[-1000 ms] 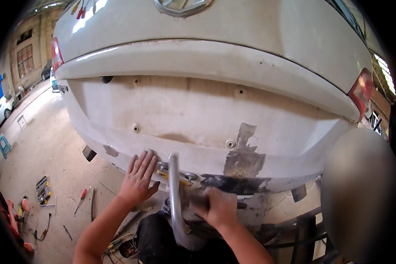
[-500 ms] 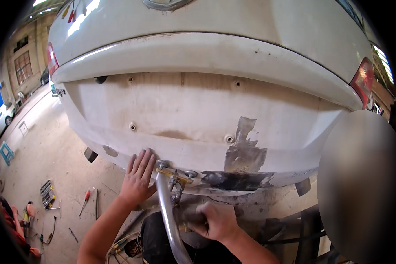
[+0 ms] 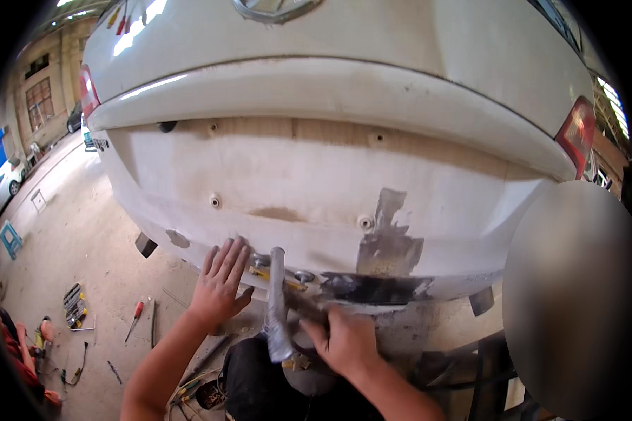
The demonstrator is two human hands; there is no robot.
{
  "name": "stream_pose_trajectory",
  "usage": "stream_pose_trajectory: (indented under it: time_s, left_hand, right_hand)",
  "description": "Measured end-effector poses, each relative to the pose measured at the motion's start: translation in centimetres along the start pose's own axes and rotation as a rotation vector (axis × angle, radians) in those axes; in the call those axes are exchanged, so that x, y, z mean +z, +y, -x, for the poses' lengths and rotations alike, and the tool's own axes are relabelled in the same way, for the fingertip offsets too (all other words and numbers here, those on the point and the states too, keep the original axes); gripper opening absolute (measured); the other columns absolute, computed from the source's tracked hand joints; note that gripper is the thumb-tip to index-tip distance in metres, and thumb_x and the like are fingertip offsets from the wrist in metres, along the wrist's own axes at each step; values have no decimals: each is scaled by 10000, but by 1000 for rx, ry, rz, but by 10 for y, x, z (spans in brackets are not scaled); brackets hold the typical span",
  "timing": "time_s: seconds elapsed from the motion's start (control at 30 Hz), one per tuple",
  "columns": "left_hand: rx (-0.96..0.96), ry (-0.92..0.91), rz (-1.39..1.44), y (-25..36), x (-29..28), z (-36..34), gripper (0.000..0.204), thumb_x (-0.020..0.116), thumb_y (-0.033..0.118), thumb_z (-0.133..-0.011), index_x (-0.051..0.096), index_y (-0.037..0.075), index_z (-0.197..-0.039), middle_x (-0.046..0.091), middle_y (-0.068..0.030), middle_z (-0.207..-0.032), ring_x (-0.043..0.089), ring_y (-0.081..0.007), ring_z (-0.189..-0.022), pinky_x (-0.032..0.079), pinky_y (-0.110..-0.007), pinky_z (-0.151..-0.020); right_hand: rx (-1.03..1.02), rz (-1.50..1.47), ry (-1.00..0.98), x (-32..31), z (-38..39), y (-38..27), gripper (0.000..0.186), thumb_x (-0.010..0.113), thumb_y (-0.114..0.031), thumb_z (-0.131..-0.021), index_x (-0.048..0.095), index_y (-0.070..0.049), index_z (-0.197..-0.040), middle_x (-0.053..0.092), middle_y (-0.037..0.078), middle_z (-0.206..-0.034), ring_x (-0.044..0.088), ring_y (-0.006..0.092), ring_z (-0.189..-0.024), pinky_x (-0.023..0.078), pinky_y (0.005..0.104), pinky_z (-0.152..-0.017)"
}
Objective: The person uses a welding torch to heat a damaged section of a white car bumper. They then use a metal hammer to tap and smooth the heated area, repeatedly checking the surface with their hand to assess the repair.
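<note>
In front of me is the white rear panel (image 3: 291, 168) of a car, with sanded grey and black patches (image 3: 392, 252) right of the middle. My left hand (image 3: 221, 281) lies flat against its lower part, fingers spread. Beside it a dent puller rests on the panel by round metal feet (image 3: 303, 276) on a yellow crossbar (image 3: 261, 272). Its silver lever bar (image 3: 277, 302) stands in front of the crossbar. My right hand (image 3: 345, 340) is closed around the puller's dark grip (image 3: 306, 307), slightly blurred; the grip's end is hidden in the fingers.
On the floor at left lie a red screwdriver (image 3: 135, 320), a socket set (image 3: 76, 306) and other tools. A blue stool (image 3: 10, 241) stands farther off. Another person's red sleeve (image 3: 14, 351) shows at the left edge. A large blurred grey shape (image 3: 572, 295) fills the right side.
The silver lever bar has swung, its upper end now higher and its lower end pulled up from the bottom edge. My right hand has shifted slightly right; the left stays on the panel.
</note>
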State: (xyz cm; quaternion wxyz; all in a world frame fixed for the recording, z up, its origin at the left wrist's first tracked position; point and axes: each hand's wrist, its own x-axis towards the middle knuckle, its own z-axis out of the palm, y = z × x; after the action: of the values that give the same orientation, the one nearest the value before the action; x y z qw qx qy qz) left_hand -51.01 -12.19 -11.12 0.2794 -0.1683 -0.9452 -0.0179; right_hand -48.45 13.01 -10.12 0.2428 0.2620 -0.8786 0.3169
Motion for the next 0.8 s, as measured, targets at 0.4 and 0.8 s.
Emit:
stream_pose_trajectory:
  time_s: [0.4, 0.8]
  left_hand:
    - [9, -6, -17, -4, 0, 3, 855, 696, 243, -681, 311, -9, -1402, 298, -176, -1469, 273, -315, -1369, 203, -472, -1122]
    - [-1, -31, 19, -2, -2, 4, 841, 688, 237, -692, 311, -9, -1403, 301, -171, -1468, 272, -310, -1371, 202, -469, -1124]
  right_hand:
    - [-83, -54, -3, 2, 11, -11, 418, 674, -452, -793, 521, -73, -704, 573, 106, -591, 580, 300, -487, 449, 388, -417]
    - [34, -45, -4, 14, 14, 2, 372, 690, -408, -780, 556, -71, -702, 563, 111, -551, 577, 326, -495, 452, 407, -448]
